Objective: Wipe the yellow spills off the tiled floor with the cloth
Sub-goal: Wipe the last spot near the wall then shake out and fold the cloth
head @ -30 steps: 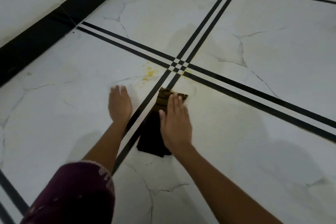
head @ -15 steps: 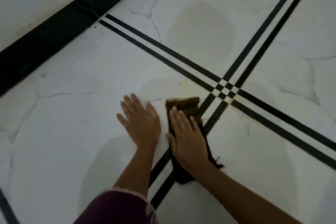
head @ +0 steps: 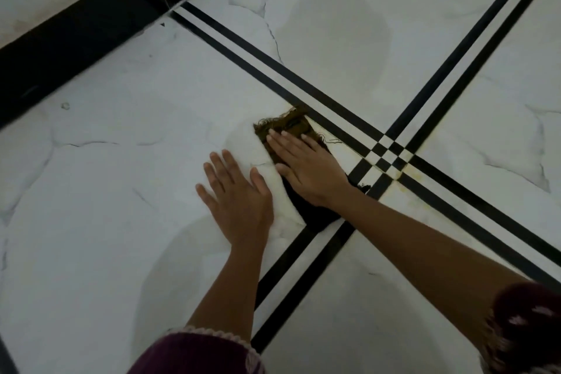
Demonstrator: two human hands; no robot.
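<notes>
Head view, one frame.

Cloth (head: 288,126): lies flat on the floor (head: 121,191), just left of the crossing of black stripes (head: 384,150). Its long axis runs away from the person, leaning a little to the left. The far end is frayed and stained brownish-yellow. The near end is dark and overlaps the inner stripe.

Right hand (head: 306,170): palm down on the middle of the cloth. The fingers (head: 282,146) are straight, close together and pressed flat, not curled round the fabric. They point along the cloth's long axis toward the stained end.

Left hand (head: 239,194): flat on bare tile just beside the cloth, not touching it. Its fingers are spread and hold nothing. Judged to be a prop for body weight.

Yellow smears (head: 402,174): faint, at the far corner of the stripe crossing and trailing along the stripe beyond it. A thin trace also shows at the cloth's far edge. No clear yellow on the tile under the left hand.

Key relation: the main residue lies to the right of the pressing hand, across the crossing and broadside to the cloth. The right hand is nearer to it, and the left hand is on the wrong side.

Judgement: the next stroke should be a sideways sweep to the right, keeping the cloth flat so that its long edge leads. Risk: the soiled end may redeposit yellow.
</notes>
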